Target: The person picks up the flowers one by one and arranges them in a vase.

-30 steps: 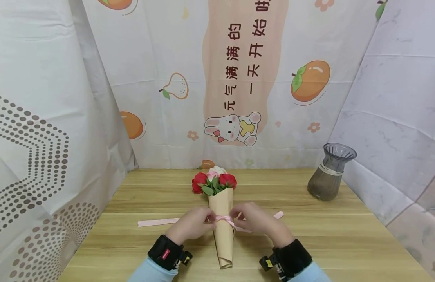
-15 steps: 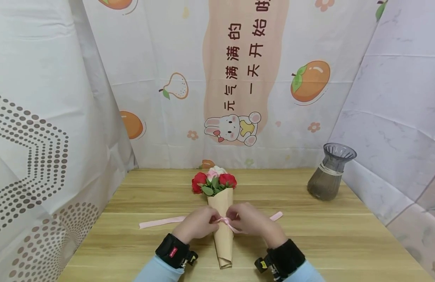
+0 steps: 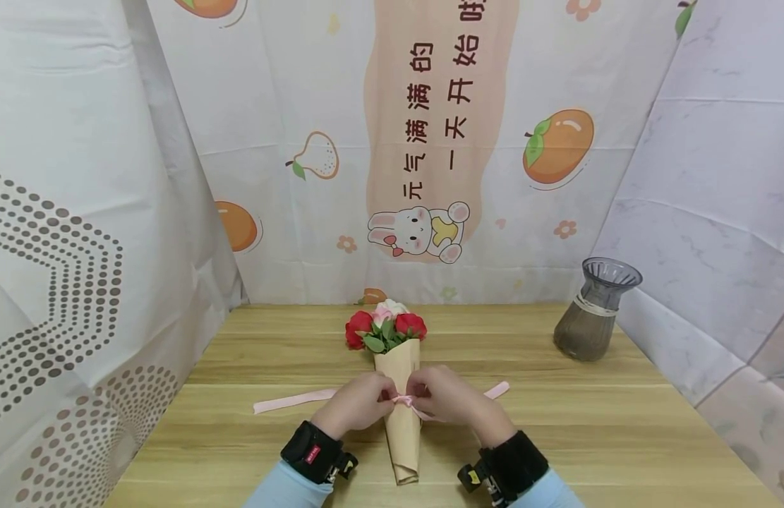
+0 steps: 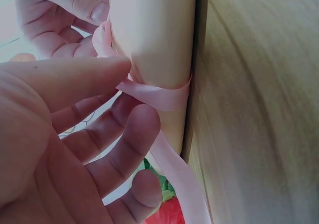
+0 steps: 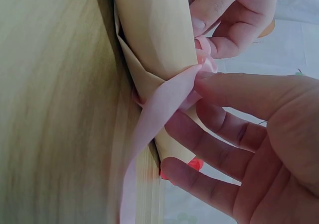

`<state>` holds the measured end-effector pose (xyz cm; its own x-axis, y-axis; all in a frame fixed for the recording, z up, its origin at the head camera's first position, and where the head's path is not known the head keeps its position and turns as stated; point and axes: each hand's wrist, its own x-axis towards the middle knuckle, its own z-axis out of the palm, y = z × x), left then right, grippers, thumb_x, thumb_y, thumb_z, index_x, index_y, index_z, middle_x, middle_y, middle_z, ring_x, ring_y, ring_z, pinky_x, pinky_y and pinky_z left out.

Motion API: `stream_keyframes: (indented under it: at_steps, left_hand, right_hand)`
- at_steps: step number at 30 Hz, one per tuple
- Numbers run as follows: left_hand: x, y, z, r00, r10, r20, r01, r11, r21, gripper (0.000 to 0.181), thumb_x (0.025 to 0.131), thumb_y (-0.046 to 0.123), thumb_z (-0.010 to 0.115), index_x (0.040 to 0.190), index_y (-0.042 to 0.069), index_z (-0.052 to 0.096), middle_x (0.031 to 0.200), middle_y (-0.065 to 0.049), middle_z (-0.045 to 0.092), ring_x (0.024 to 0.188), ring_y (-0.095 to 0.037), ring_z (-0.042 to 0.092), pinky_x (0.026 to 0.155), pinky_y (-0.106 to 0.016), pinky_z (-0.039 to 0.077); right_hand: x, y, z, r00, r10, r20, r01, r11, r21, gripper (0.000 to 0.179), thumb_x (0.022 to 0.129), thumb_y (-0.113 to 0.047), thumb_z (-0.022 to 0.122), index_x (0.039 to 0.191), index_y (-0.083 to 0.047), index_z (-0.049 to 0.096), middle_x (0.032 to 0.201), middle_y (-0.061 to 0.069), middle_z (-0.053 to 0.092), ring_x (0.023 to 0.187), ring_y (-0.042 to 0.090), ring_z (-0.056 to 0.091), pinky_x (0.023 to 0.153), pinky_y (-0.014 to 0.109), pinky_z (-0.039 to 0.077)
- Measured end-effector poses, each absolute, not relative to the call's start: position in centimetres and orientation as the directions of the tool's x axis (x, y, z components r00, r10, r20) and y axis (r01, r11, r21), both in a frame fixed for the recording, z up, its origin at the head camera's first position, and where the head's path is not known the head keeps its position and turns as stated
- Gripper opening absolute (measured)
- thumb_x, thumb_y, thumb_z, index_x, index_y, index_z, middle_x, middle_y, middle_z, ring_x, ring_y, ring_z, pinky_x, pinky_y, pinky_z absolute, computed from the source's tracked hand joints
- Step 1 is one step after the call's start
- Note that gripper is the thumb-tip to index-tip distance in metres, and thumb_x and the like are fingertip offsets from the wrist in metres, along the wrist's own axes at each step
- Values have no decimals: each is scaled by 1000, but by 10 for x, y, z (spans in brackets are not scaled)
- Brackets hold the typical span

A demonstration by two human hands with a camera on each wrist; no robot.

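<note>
A bouquet wrapped in brown paper (image 3: 403, 444) lies on the wooden table, red roses (image 3: 411, 324) and paler blooms (image 3: 389, 309) at its far end. Around its middle runs a pink ribbon (image 4: 159, 95), with tails spread to both sides. My left hand (image 3: 361, 403) pinches the ribbon at the knot from the left, thumb against forefinger. From the other side my right hand (image 3: 454, 396) pinches it too, its lower fingers loosely bent in the right wrist view. A small ribbon loop (image 5: 204, 52) shows between the two hands; the fingertips partly hide the knot.
A grey glass vase (image 3: 585, 328) with cord round its neck stands at the back right of the table (image 3: 239, 458). Patterned cloths (image 3: 290, 233) hang behind and at both sides. Each wrist wears a black strap with a small camera.
Both hands have come closer together over the knot, the left moving right and the right moving left. The left ribbon tail has shifted slightly inward. The bouquet has hardly moved.
</note>
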<state>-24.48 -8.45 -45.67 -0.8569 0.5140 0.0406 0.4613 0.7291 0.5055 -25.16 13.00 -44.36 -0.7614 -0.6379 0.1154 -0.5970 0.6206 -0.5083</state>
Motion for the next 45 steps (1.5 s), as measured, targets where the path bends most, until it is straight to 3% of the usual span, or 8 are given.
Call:
stream_keyframes:
  at_steps: [12, 20, 30, 45]
  left_hand:
    - [-247, -95, -457, -876, 481, 37, 416, 714, 563, 8, 94, 13, 70, 88, 16, 66, 79, 6, 58, 67, -8, 50, 58, -23, 42]
    - [-248, -105, -459, -882, 467, 69, 426, 723, 543, 11, 93, 13, 71, 85, 18, 65, 81, 6, 60, 68, -7, 50, 60, -23, 43]
    - [-247, -99, -456, -854, 518, 44, 434, 663, 611, 10, 92, 15, 74, 87, 16, 65, 83, 6, 60, 71, -6, 52, 60, -22, 44]
    - [-248, -96, -457, -829, 555, 61, 464, 624, 629, 7, 93, 10, 70, 90, 16, 66, 82, 7, 58, 70, -4, 50, 60, -21, 42]
  right_hand:
    - [-253, 139, -444, -766, -622, 163, -607, 615, -504, 18, 85, 0, 72, 78, -15, 65, 74, -6, 56, 67, 3, 48, 59, 21, 43]
    - [-255, 149, -443, -808, -578, 118, -547, 659, -517, 19, 87, -7, 76, 76, -15, 63, 72, -7, 57, 64, 6, 48, 58, 23, 42]
    - [-252, 148, -441, -770, -638, 11, -510, 605, -611, 13, 85, -7, 76, 89, -17, 69, 92, -3, 68, 82, 9, 66, 72, 23, 53]
    - [-252, 147, -440, -760, -650, 4, -512, 595, -619, 5, 88, -10, 74, 88, -13, 70, 83, -8, 63, 68, 7, 59, 60, 22, 48]
